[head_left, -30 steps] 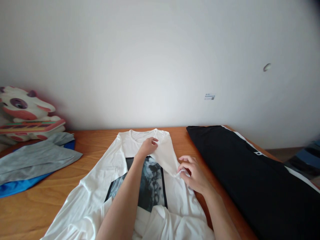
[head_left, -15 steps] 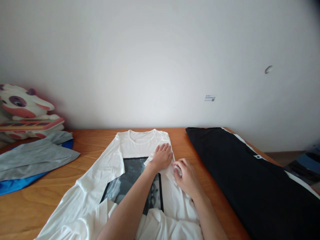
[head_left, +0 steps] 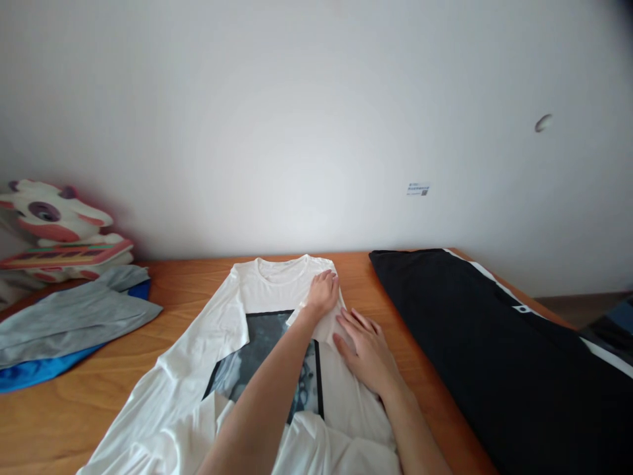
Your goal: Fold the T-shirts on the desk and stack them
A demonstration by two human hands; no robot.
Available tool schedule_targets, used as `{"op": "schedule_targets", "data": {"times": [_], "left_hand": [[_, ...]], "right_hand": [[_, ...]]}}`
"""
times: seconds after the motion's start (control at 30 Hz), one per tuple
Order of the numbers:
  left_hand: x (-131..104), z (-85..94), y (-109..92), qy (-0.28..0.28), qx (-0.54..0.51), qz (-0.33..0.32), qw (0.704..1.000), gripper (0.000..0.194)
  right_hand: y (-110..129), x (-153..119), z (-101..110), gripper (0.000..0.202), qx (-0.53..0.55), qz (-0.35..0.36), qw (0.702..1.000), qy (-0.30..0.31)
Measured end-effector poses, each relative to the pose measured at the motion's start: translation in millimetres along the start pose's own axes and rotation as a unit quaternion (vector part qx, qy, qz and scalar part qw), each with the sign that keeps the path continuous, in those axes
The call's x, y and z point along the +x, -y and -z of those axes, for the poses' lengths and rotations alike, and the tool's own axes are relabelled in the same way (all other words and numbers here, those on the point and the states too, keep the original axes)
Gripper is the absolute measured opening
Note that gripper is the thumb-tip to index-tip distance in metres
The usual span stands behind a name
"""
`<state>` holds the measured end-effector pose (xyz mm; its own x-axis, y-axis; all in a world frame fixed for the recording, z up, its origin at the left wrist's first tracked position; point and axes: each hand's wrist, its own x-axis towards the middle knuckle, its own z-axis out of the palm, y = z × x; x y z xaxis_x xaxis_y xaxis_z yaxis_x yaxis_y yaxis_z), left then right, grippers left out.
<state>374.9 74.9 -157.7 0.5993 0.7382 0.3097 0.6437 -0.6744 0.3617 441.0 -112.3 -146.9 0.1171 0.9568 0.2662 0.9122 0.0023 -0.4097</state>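
A white T-shirt (head_left: 277,290) with a dark printed picture lies front up, its neckline toward the wall. Both short sleeves are laid inward over the front, and the lower part is bunched near me. My left hand (head_left: 323,293) rests on the right sleeve close to the shoulder, fingers stretched out and close together. Just nearer and to the right, my right hand (head_left: 364,349) lies on the shirt's right edge with its fingers spread. Part of the print is hidden under my left forearm.
Black trousers (head_left: 455,343) with a white side stripe lie along the right of the wooden table (head_left: 198,270). At the left are a grey garment (head_left: 74,313) over a blue one (head_left: 54,369) and a cow-shaped toy keyboard (head_left: 69,231). A white wall (head_left: 297,132) stands behind.
My left hand has slid slightly away from me toward the shoulder. My right hand has uncurled from its grip on the shirt's edge and now lies flat. The view has shifted slightly.
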Motion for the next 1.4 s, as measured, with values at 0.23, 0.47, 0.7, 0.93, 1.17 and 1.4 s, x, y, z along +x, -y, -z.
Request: {"op": "schedule_targets", "data": {"times": [0.23, 0.47, 0.7, 0.93, 1.17, 1.4], "left_hand": [[-53, 57.2, 12, 0.01, -0.053, -0.117, 0.992, 0.039], [-166, 168.7, 83, 0.071, -0.051, -0.088, 0.992, 0.033], [-249, 184.3, 159, 0.054, 0.097, 0.056, 0.992, 0.048], [-254, 181.6, 152, 0.023, 0.07, 0.011, 0.997, 0.035], [-259, 208.6, 124, 0.082, -0.022, -0.027, 0.996, 0.044], [-262, 214.9, 124, 0.134, -0.156, 0.005, 0.979, 0.052]], "right_hand": [[-9, 1, -9, 0.047, -0.002, 0.018, 1.0, -0.016], [-13, -1, -14, 0.043, 0.006, 0.037, 0.999, -0.037], [-22, 1, -20, 0.042, 0.003, 0.054, 0.997, -0.047], [-27, -3, -23, 0.047, 0.078, 0.024, 0.994, -0.076], [-20, -5, -8, 0.045, 0.248, -0.11, 0.955, -0.12], [-10, -13, 15, 0.045, 0.355, -0.149, 0.921, -0.056]]}}
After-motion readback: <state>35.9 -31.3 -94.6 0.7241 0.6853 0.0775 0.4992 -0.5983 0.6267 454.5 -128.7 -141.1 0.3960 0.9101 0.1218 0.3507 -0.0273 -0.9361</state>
